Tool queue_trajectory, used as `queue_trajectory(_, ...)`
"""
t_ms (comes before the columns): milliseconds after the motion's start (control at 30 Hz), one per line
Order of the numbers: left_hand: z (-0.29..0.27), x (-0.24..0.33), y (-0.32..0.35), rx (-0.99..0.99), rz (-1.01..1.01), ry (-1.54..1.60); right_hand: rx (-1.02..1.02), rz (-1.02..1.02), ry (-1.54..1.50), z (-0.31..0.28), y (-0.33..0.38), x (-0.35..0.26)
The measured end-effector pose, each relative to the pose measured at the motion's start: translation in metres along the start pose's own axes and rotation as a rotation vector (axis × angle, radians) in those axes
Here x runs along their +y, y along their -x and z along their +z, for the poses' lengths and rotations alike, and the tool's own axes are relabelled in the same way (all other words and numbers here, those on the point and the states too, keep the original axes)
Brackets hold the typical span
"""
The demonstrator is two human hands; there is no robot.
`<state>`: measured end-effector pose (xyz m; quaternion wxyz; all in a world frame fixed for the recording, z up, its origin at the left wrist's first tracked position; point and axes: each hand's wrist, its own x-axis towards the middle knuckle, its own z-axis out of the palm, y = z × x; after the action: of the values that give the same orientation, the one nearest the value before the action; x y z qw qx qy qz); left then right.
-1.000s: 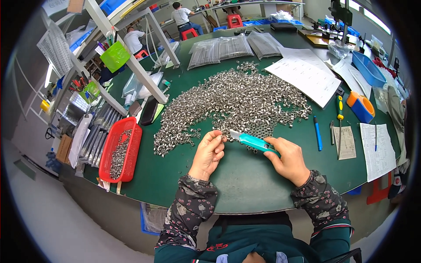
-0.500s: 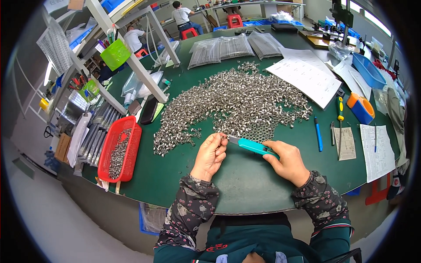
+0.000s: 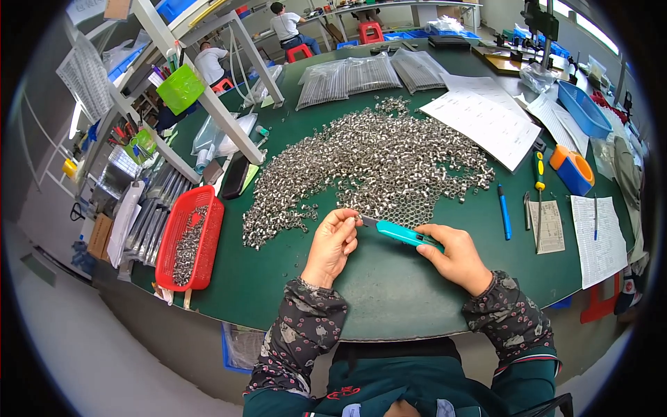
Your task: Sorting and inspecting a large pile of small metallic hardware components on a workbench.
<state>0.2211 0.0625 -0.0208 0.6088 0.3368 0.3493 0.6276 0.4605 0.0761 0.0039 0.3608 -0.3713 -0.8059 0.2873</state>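
Your right hand (image 3: 455,258) has its fingers wrapped round one teal-handled utility knife (image 3: 401,233). The knife's long axis slants across your front: its butt end lies under the right fingers, and the grey blade points left and slightly away from you, up to the tips of your left fingers. The fingers of your left hand (image 3: 331,247) pinch one small metal ring (image 3: 358,219) between thumb and forefinger; I cannot tell whether the blade touches it.

Just beyond both sets of fingers, one wide heap of rings (image 3: 389,153), too many to count, spreads over the green worktop (image 3: 399,299). Well to the left of your left fingers stands one red basket (image 3: 214,229), part filled with small metal pieces. To the right of your right fingers lie one blue pen (image 3: 504,215) and, farther right, one yellow-handled screwdriver (image 3: 539,170). Past the heap, far from your fingers, are three clear bags (image 3: 372,75) of slender rods.
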Motion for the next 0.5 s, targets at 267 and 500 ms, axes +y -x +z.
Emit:
queue_trajectory(267,-0.0032,-0.0026,-0.0005,-0.041,-0.03,0.064,-0.086,0.029,-0.09,0.0003,-0.0004,0.0036)
queue_trajectory(500,-0.0043,-0.0036,0.0003,-0.059,-0.01,0.005,-0.143,0.111,-0.105,-0.0021,-0.0016,0.0022)
